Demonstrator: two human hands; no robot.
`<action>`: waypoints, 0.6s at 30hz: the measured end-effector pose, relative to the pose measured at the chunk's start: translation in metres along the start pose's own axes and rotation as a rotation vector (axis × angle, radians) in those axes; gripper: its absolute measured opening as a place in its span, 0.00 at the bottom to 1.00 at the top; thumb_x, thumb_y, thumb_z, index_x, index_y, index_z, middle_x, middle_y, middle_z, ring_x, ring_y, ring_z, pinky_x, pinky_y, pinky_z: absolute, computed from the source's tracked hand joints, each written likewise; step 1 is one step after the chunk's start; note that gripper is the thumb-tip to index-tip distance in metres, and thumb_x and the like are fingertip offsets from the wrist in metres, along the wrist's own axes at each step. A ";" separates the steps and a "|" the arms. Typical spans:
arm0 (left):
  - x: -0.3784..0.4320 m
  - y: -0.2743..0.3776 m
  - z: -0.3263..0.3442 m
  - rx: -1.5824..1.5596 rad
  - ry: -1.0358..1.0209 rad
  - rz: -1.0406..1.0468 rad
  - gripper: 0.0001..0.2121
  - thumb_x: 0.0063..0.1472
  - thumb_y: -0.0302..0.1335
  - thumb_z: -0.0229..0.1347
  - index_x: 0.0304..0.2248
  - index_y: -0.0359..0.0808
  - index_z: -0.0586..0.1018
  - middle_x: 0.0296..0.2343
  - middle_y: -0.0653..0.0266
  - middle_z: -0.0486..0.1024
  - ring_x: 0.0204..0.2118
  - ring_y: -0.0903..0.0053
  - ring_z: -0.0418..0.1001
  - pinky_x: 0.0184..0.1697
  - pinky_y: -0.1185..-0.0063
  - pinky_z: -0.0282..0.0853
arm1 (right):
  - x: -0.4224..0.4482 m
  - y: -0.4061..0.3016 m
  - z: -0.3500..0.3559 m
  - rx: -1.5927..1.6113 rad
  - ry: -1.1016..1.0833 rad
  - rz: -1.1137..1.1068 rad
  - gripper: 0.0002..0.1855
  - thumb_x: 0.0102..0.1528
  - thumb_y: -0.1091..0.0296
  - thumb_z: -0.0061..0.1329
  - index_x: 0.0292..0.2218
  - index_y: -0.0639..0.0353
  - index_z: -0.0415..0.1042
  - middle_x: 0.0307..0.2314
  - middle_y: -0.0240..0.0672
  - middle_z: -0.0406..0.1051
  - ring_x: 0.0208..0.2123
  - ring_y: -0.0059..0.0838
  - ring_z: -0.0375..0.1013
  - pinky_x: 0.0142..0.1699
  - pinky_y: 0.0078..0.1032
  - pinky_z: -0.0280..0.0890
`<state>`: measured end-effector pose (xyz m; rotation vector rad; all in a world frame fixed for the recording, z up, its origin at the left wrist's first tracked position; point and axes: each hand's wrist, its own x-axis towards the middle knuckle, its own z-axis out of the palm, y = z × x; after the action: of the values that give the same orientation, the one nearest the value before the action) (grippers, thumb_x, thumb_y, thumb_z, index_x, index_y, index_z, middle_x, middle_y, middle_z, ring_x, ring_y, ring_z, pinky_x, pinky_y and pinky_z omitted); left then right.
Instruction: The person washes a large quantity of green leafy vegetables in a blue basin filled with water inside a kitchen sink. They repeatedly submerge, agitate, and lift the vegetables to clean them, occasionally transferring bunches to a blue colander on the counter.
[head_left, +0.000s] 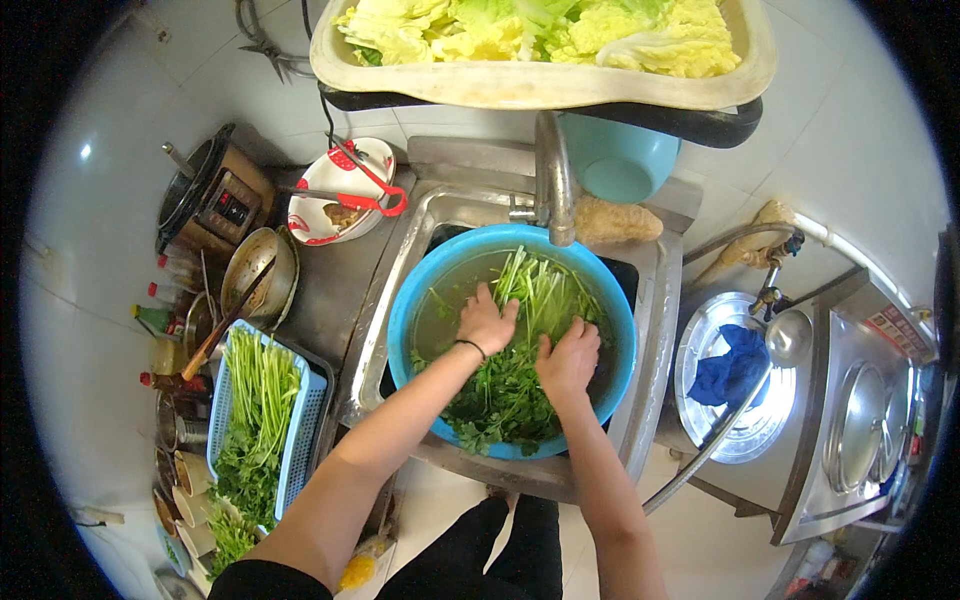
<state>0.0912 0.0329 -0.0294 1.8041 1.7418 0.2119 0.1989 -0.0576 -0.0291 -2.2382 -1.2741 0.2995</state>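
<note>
A round blue plastic basin (624, 360) of murky water stands in a stainless steel sink (654, 300) under a metal faucet (553, 180). Leafy green herbs with pale stems (510, 397), like cilantro or celery, float in it, leaves towards me. My left hand (487, 321), a dark band at its wrist, is spread at the left side of the stems, fingers apart. My right hand (571, 358) lies at their right side with its fingers curved at the water; whether it grips any stems is unclear.
A blue basket (306, 405) of similar greens stands left, near a strawberry-patterned bowl (319, 180) with red-handled tongs, a metal pot (251, 274) and a cooker (225, 202). Above hangs a tray (540, 84) of cabbage leaves. A metal basin (731, 442) with blue cloth and a hose (697, 457) are right.
</note>
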 end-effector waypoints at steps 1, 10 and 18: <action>-0.003 0.003 0.012 0.023 0.019 -0.017 0.30 0.54 0.41 0.42 0.49 0.28 0.50 0.45 0.43 0.55 0.47 0.52 0.55 0.49 0.68 0.53 | 0.001 -0.001 0.006 0.014 -0.011 0.000 0.25 0.42 0.69 0.48 0.40 0.70 0.55 0.35 0.49 0.56 0.39 0.46 0.57 0.41 0.36 0.56; 0.004 -0.026 0.036 -0.015 0.258 0.024 0.13 0.52 0.30 0.43 0.33 0.30 0.70 0.25 0.43 0.69 0.29 0.56 0.68 0.33 0.68 0.63 | -0.006 0.014 0.010 0.367 -0.038 0.367 0.29 0.41 0.66 0.49 0.42 0.73 0.55 0.38 0.57 0.54 0.41 0.53 0.56 0.46 0.38 0.54; 0.004 0.032 0.022 -0.046 -0.174 -0.122 0.41 0.37 0.40 0.60 0.46 0.21 0.55 0.40 0.44 0.63 0.45 0.62 0.61 0.47 0.75 0.57 | -0.018 -0.028 0.024 0.772 -0.336 0.519 0.30 0.42 0.71 0.44 0.47 0.72 0.52 0.44 0.51 0.56 0.47 0.43 0.55 0.49 0.29 0.52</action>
<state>0.1302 0.0314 -0.0318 1.6259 1.7022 0.0427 0.1581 -0.0536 -0.0345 -1.8136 -0.5256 1.1772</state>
